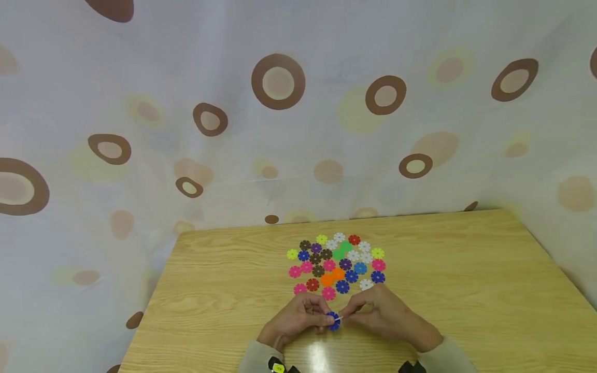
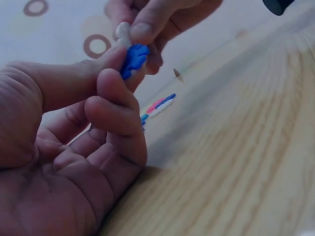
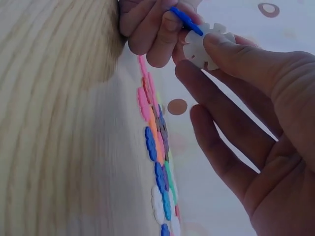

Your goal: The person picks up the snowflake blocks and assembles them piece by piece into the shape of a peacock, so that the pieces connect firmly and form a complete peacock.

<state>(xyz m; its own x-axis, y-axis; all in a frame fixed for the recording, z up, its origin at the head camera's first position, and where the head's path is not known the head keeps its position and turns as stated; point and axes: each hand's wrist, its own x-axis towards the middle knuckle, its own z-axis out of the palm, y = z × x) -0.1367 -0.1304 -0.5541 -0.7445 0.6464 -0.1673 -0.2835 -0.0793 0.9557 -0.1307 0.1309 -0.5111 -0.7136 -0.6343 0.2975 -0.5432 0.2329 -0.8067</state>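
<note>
My left hand (image 1: 300, 317) pinches a blue notched interlocking disc (image 2: 135, 60) between thumb and fingers, close above the table's near part. Facing it, my right hand (image 1: 383, 315) pinches a white notched disc (image 3: 197, 50) by its edge. In the right wrist view the white disc shows its broad face, and the blue disc is seen nearly edge-on. The two discs meet at an angle, their rims overlapping between the fingertips. Part of each disc is hidden by the thumbs.
Beyond the hands, several flower-like discs lie flat on the wooden table (image 1: 224, 300), among them a pink disc (image 1: 328, 293), an orange disc (image 1: 338, 274), a green disc (image 1: 345, 246) and a red disc (image 1: 354, 240). A patterned curtain (image 1: 298, 140) hangs behind the table.
</note>
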